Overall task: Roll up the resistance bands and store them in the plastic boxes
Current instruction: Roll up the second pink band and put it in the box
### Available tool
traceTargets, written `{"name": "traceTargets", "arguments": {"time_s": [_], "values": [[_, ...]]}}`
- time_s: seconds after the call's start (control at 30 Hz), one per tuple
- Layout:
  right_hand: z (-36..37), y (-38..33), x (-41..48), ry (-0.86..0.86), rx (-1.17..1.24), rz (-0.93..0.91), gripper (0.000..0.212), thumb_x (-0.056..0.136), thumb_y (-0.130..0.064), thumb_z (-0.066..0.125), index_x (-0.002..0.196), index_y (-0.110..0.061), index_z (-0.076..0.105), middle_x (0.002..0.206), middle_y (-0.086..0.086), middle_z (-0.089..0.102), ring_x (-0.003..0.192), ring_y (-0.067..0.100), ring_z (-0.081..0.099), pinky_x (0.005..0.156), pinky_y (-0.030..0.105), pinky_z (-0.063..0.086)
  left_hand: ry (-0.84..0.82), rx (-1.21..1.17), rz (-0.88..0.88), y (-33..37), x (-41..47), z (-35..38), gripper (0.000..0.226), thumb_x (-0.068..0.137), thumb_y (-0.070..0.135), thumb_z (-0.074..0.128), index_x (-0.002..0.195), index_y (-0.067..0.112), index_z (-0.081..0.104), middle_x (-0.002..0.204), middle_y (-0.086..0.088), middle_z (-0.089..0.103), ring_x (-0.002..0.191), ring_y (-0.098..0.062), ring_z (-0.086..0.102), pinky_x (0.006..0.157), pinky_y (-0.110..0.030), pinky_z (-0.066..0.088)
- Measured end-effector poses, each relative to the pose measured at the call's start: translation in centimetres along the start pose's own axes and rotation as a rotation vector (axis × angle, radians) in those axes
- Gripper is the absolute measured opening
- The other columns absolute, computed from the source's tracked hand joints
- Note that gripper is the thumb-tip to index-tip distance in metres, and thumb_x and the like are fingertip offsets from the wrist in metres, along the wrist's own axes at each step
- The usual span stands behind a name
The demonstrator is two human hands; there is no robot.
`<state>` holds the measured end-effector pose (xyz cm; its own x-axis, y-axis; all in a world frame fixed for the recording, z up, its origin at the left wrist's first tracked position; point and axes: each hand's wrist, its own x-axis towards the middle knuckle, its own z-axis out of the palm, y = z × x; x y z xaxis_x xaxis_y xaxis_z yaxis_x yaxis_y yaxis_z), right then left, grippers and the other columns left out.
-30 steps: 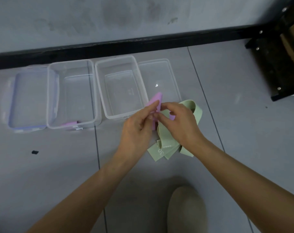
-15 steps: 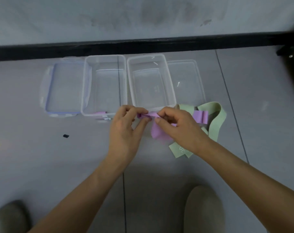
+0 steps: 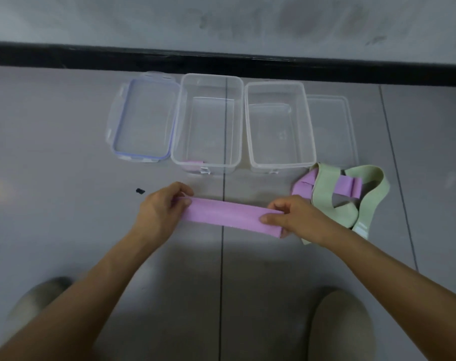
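Blue-sealed lid point(image 3: 143, 121) lay flat, leftmost, touching left box point(image 3: 208, 123). Left box held small purple roll point(image 3: 193, 164) at near wall. Right box point(image 3: 279, 126) stood just right of left box; clear lid point(image 3: 331, 126) beyond it. In front of boxes, left hand point(image 3: 161, 209) pinched one end of purple band point(image 3: 226, 214), thumb over fingers; right hand point(image 3: 297, 217) pinched other end. Band stretched flat between them. Green band point(image 3: 351, 194) tangled with another purple band point(image 3: 303, 186), right of right hand.

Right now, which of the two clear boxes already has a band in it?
The left clear box, beside the blue-sealed lid: a rolled purple band lies at its near-left corner. The right clear box looks empty.
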<state>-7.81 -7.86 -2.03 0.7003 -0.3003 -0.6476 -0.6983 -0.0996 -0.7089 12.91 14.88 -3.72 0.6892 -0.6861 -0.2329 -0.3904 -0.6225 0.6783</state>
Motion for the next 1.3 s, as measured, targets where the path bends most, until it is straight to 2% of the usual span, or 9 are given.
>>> {"name": "traceTargets", "arguments": {"time_s": [0.23, 0.4, 0.53, 0.67, 0.8, 0.9, 1.1, 1.2, 1.3], "values": [[-1.1, 1.1, 1.2, 0.239, 0.183, 0.091, 0.007, 0.092, -0.014, 0.068, 0.097, -0.011, 0.071, 0.066, 0.006, 0.058, 0.061, 0.013, 0.059, 0.061, 0.028, 0.060, -0.207, 0.012, -0.088, -3.6, 1.3, 0.2, 0.034, 0.085, -0.003, 0.059, 0.102, 0.025, 0.068, 0.091, 0.003, 0.067, 0.076, -0.015, 0.062, 0.071, -0.019, 0.046], [-0.8, 2.0, 0.8, 0.222, 0.182, 0.114, 0.010, 0.093, -0.017, 0.066, 0.092, -0.008, 0.070, 0.066, 0.007, 0.058, 0.060, 0.014, 0.057, 0.058, 0.025, 0.058, -0.201, -0.034, -0.118, -4.2, 0.9, 1.2, 0.032, 0.086, -0.004, 0.056, 0.096, 0.024, 0.068, 0.087, 0.005, 0.069, 0.077, -0.014, 0.063, 0.067, -0.008, 0.043], [-1.1, 3.0, 1.0, 0.307, 0.157, 0.106, 0.014, 0.095, -0.021, 0.063, 0.094, -0.008, 0.070, 0.064, 0.005, 0.054, 0.059, 0.013, 0.053, 0.062, 0.030, 0.058, -0.264, -0.065, -0.049, -3.7, 0.7, 0.7, 0.030, 0.085, -0.005, 0.059, 0.090, 0.023, 0.068, 0.073, 0.011, 0.069, 0.067, -0.005, 0.063, 0.064, -0.009, 0.043], [-1.4, 3.6, 1.5, 0.352, 0.167, 0.150, 0.030, 0.095, -0.023, 0.064, 0.099, 0.006, 0.066, 0.063, 0.007, 0.050, 0.054, 0.012, 0.049, 0.054, 0.024, 0.051, -0.286, -0.090, -0.003, -3.0, 0.8, 0.2, 0.029, 0.086, -0.003, 0.061, 0.086, 0.025, 0.066, 0.072, 0.013, 0.069, 0.062, -0.001, 0.060, 0.061, -0.010, 0.043], [-1.6, 3.3, 2.3, 0.375, 0.235, 0.173, 0.038, 0.094, -0.023, 0.065, 0.102, 0.013, 0.059, 0.064, 0.006, 0.048, 0.050, 0.009, 0.046, 0.049, 0.020, 0.048, -0.281, -0.166, -0.016, -3.0, 1.1, 0.1, 0.031, 0.089, -0.006, 0.055, 0.088, 0.023, 0.066, 0.075, 0.007, 0.068, 0.061, -0.007, 0.059, 0.059, -0.015, 0.046], [-1.9, 2.9, 2.5, 0.371, 0.233, 0.174, 0.041, 0.095, -0.024, 0.064, 0.102, 0.015, 0.057, 0.065, 0.008, 0.047, 0.052, 0.012, 0.046, 0.048, 0.020, 0.047, -0.328, -0.097, 0.030, -3.5, 1.3, 0.1, 0.033, 0.094, 0.000, 0.054, 0.087, 0.028, 0.071, 0.080, 0.006, 0.070, 0.067, -0.013, 0.058, 0.064, -0.018, 0.045], [-2.2, 2.8, 2.7, 0.389, 0.210, 0.178, 0.042, 0.094, -0.024, 0.065, 0.097, 0.016, 0.055, 0.067, 0.011, 0.046, 0.054, 0.013, 0.046, 0.048, 0.022, 0.048, -0.313, 0.031, 0.061, -3.4, 1.5, 0.1, 0.029, 0.094, 0.010, 0.055, 0.089, 0.035, 0.069, 0.098, 0.012, 0.070, 0.086, -0.008, 0.060, 0.084, -0.023, 0.046], [-2.1, 2.7, 2.8, 0.397, 0.193, 0.168, 0.040, 0.094, -0.024, 0.065, 0.092, 0.015, 0.055, 0.066, 0.012, 0.045, 0.052, 0.013, 0.046, 0.047, 0.022, 0.048, -0.250, 0.026, 0.024, -2.7, 1.4, 0.3, 0.009, 0.086, 0.036, 0.064, 0.079, 0.030, 0.067, 0.081, 0.012, 0.068, 0.078, -0.007, 0.061, 0.076, -0.023, 0.048], [-2.0, 2.4, 2.7, 0.386, 0.183, 0.155, 0.032, 0.095, -0.025, 0.064, 0.088, 0.006, 0.060, 0.065, 0.011, 0.046, 0.053, 0.014, 0.046, 0.049, 0.022, 0.048, -0.151, 0.024, -0.047, -2.6, 1.4, 0.7, 0.030, 0.076, 0.045, 0.078, 0.070, 0.024, 0.059, 0.067, 0.008, 0.065, 0.068, -0.009, 0.060, 0.065, -0.024, 0.048]]}}
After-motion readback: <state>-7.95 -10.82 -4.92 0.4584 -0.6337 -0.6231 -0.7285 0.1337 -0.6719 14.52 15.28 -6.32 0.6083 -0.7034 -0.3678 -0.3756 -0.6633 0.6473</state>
